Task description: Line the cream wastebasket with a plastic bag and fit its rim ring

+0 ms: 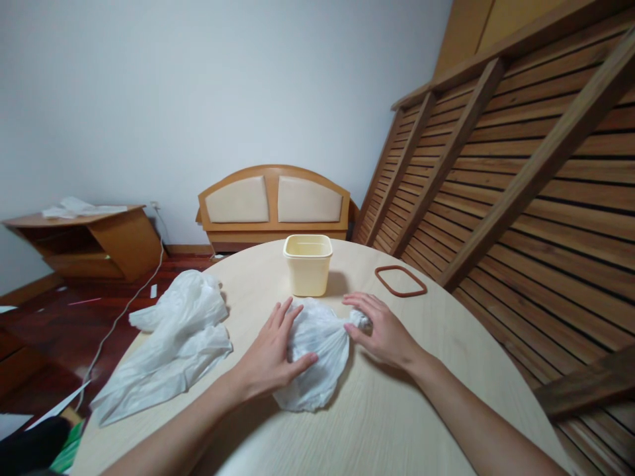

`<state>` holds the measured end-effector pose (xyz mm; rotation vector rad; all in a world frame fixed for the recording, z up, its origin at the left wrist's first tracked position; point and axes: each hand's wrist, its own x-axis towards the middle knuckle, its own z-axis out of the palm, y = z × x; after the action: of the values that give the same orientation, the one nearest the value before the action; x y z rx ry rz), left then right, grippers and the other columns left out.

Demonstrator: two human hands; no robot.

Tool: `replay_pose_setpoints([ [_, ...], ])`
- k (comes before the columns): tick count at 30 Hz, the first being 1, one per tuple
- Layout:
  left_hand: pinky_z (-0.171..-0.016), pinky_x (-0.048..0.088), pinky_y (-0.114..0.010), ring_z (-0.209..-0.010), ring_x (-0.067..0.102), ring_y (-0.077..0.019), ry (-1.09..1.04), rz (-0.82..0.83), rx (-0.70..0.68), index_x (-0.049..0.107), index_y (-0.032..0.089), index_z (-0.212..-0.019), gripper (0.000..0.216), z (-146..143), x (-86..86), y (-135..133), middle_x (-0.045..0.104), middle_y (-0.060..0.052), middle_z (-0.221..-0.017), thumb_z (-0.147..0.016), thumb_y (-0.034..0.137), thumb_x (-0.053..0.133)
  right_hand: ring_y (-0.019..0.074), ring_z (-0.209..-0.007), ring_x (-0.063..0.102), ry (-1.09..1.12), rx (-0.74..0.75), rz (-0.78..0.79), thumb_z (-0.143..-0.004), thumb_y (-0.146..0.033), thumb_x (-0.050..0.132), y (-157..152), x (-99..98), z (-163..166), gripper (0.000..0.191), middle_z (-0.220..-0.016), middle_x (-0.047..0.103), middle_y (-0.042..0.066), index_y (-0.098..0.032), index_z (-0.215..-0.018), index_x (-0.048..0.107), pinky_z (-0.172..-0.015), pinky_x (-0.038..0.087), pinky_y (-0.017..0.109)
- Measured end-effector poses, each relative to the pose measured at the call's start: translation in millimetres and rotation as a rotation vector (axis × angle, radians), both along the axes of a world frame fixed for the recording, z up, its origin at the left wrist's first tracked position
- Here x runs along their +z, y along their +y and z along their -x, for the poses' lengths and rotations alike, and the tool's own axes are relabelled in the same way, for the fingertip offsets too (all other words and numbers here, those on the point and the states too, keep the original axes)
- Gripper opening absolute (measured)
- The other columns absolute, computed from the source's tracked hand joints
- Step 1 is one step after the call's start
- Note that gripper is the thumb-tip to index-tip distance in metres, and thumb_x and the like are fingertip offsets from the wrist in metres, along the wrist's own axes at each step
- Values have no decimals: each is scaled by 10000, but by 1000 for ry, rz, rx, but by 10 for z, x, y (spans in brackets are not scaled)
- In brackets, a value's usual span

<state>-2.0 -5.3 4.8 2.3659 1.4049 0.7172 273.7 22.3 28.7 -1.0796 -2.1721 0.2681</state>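
A filled white plastic bag (317, 360) lies on the table, its neck gathered and pointing right; its contents are hidden. My left hand (272, 350) rests on the bag's left side, thumb and fingers spread apart. Around the gathered neck, the thumb and fingers of my right hand (380, 327) hold the bag, and the crumpled end shows between them. Just beyond the bag stands an upright cream plastic bin (308, 274) with an open top. A brown rounded rectangular ring (401, 281) lies flat to its right.
Another white plastic bag (173, 337), loose and crumpled, spreads over the left part of the round table (397, 410). Leaning slatted wooden panels (496, 198) rise close to the table's right edge. A low wooden cabinet (109, 244) and a headboard (272, 198) stand behind.
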Motion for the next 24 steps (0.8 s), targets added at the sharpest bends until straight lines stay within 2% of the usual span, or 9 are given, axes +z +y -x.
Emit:
replay_pose_setpoints([
  [3, -1187, 179, -685, -1532, 86, -413, -51, 70, 54, 283, 202, -1546, 806, -23, -77, -2, 144, -185, -1664, -907, 630, 526, 300, -1393, 451, -142, 82, 69, -851, -522, 667, -101, -3, 123, 680, -1490, 526, 130, -225, -1441, 505, -1197, 229, 575],
  [5, -1207, 150, -657, -1541, 55, -385, -113, 130, 84, 275, 194, -1551, 757, -46, -119, -3, 109, -173, -1673, -949, 619, 447, 310, -1426, 413, -207, 139, 145, -820, -610, 671, -167, -13, 200, 816, -1536, 473, 127, -241, -1508, 431, -1218, 145, 595],
  [8, -1230, 116, -617, -1551, 31, -341, -196, 176, 72, 266, 211, -1555, 701, -95, -164, -11, 82, -144, -1683, -979, 589, 398, 336, -1473, 328, -250, 154, 210, -755, -697, 686, -236, -30, 276, 957, -1586, 388, 142, -240, -1541, 384, -1226, 94, 599],
  [13, -1245, 96, -589, -1554, 52, -312, -255, 185, -32, 206, 177, -1569, 702, -169, -134, -65, 99, -156, -1678, -999, 550, 371, 368, -1531, 126, -280, 155, 208, -655, -802, 687, -301, -20, 339, 1146, -1666, 159, 142, -271, -1583, 272, -1223, 59, 608],
  [15, -1252, 110, -569, -1551, 95, -303, -280, 187, -107, 171, 162, -1573, 714, -178, -93, -86, 126, -165, -1672, -1000, 529, 386, 376, -1534, 92, -279, 168, 203, -633, -812, 693, -313, -11, 354, 1160, -1676, 108, 127, -307, -1583, 260, -1217, 81, 615],
  [18, -1252, 174, -543, -1533, 189, -288, -315, 197, -174, 169, 160, -1565, 693, -175, -53, -90, 180, -170, -1659, -1000, 467, 426, 389, -1531, 97, -286, 153, 206, -626, -814, 697, -310, -4, 361, 1098, -1673, 153, 113, -338, -1551, 345, -1205, 121, 629],
  [21, -1247, 215, -533, -1509, 263, -286, -318, 185, -141, 268, 151, -1527, 634, -167, -57, -60, 266, -176, -1630, -983, 403, 476, 387, -1518, 174, -299, 124, 216, -692, -770, 687, -284, -1, 323, 909, -1643, 268, 117, -327, -1464, 507, -1198, 148, 630],
  [24, -1234, 245, -547, -1479, 323, -297, -260, 148, -115, 363, 154, -1483, 577, -167, -80, -26, 355, -177, -1590, -968, 374, 500, 373, -1495, 262, -290, 85, 204, -770, -613, 715, -247, 14, 226, 671, -1598, 377, 105, -310, -1361, 618, -1197, 188, 608],
])
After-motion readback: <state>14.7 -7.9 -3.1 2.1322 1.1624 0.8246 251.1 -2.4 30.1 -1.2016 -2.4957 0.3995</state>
